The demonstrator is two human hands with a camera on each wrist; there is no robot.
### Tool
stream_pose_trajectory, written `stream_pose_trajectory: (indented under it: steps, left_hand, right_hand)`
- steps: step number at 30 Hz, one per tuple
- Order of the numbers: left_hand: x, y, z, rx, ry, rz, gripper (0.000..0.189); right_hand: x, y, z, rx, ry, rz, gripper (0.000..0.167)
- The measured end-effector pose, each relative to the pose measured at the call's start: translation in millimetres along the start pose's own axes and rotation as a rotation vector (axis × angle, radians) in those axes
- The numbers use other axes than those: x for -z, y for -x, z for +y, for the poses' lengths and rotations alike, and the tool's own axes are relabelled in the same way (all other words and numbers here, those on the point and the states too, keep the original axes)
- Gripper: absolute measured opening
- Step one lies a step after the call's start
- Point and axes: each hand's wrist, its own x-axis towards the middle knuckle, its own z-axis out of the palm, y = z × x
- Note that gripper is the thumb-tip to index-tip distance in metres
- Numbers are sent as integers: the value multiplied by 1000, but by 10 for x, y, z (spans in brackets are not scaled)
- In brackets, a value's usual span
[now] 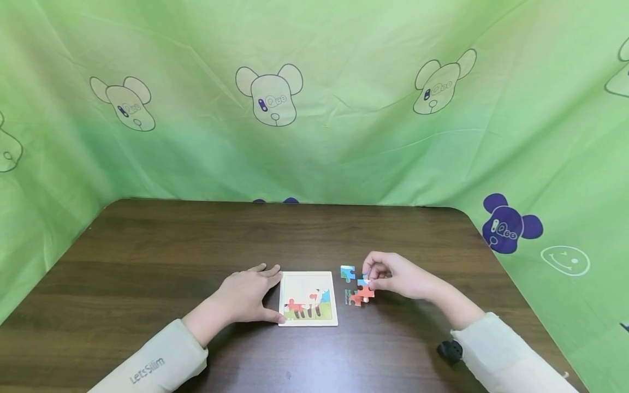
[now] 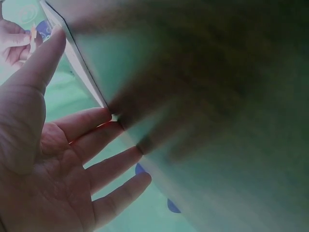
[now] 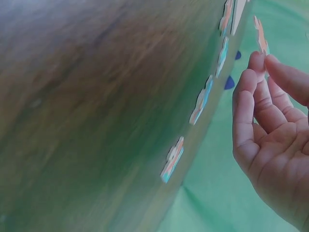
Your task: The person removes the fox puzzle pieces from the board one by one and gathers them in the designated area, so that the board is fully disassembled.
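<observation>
A square, pale-rimmed jigsaw puzzle tray [image 1: 309, 322] lies on the table, its lower part filled with an orange and green picture. At the tray's left side my left hand [image 1: 248, 295] is spread, thumb at the near corner and straight fingertips along the edge. To the right of the tray, my right hand [image 1: 400, 275] pinches an orange puzzle piece [image 3: 261, 36] between thumb and index finger, raised off the table. A blue puzzle piece [image 1: 347, 272] and a green-and-orange one [image 1: 350, 297] lie near it. The right hand partly hides other pieces in the head view.
In the right wrist view, more loose pieces [image 3: 201, 100] lie in a row on the dark wooden table [image 1: 206, 234]. Green cloth [image 1: 334, 158] printed with bear heads hangs behind and beside the table. A dark object [image 1: 450, 352] sits by the right sleeve.
</observation>
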Motion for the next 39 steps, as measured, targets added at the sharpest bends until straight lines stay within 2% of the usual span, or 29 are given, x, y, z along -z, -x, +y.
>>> stream_pose_trajectory:
  steps: [15,39]
  left_hand:
    - [-3,0,-13,-10,11,9,93]
    - [11,-6,-17,-6,14,-12,94]
  right_hand:
    - [75,171,101,-38,-12,-32,16]
    - [53,158,172,-58,65,-49,15]
